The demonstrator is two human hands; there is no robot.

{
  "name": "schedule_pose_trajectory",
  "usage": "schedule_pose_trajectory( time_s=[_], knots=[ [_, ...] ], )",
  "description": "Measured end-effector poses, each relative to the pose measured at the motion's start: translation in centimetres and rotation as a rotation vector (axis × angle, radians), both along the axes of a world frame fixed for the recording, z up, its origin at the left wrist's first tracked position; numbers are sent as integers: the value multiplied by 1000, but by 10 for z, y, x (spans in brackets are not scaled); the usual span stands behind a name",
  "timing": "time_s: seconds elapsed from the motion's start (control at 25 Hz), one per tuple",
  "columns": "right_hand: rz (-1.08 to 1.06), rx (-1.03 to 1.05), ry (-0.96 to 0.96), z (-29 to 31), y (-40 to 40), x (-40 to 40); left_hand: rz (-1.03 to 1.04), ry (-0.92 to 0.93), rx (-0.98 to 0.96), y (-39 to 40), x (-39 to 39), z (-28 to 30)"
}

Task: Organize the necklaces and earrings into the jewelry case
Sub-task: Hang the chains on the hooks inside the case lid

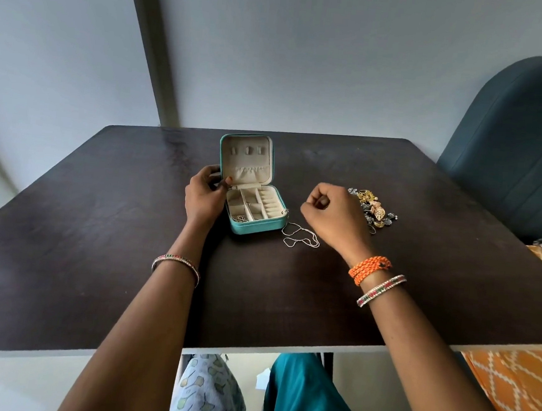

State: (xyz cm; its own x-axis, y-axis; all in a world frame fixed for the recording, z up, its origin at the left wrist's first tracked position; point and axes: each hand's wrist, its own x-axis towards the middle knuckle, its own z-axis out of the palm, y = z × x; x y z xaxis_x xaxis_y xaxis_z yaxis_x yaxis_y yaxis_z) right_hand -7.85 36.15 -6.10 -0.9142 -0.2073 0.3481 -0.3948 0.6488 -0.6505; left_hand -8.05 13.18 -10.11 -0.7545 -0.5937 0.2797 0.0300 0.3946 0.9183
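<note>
A small teal jewelry case (255, 225) stands open on the dark table (99, 224), its cream lid upright. A silver piece (239, 218) lies in the case's front left compartment. My left hand (204, 193) grips the case's left side at the hinge, thumb on the lid's lower edge. A thin silver chain necklace (299, 236) lies loose on the table just right of the case. My right hand (330, 213) hovers above the table with fingers curled into a fist; nothing shows in it. A pile of gold and silver earrings (374, 210) lies just right of that hand.
A blue-grey chair back (511, 143) stands at the table's far right corner. Orange patterned fabric (521, 387) lies to the right of the table. The wall rises directly behind the table's far edge.
</note>
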Motion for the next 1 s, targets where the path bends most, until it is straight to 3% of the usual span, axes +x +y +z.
schedule_pose_trajectory(
  time_s=[0.12, 0.32, 0.44, 0.56, 0.6, 0.76, 1.0],
  knots=[
    [101, 147, -156, -10, -9, -3, -20, -17, -18, 0, 1, 1],
    [102, 69, -124, -9, -15, 1, 19, -351, -328, 10, 12, 2],
    [58, 76, -123, 6, -2, 5, -5, -313, -312, 16, 23, 4],
    [132, 544, -189, 24, 7, 14, -15, -309, -281, 16, 32, 4],
    [134, 609, -167, 30, 5, 16, -27, -308, -287, 16, 34, 3],
    [165, 389, 42, 57, -40, 7, -37, -270, -325, 18, 40, 1],
    [319, 708, -253, 39, -106, -17, -13, -250, -355, 16, 38, -1]
  ],
)
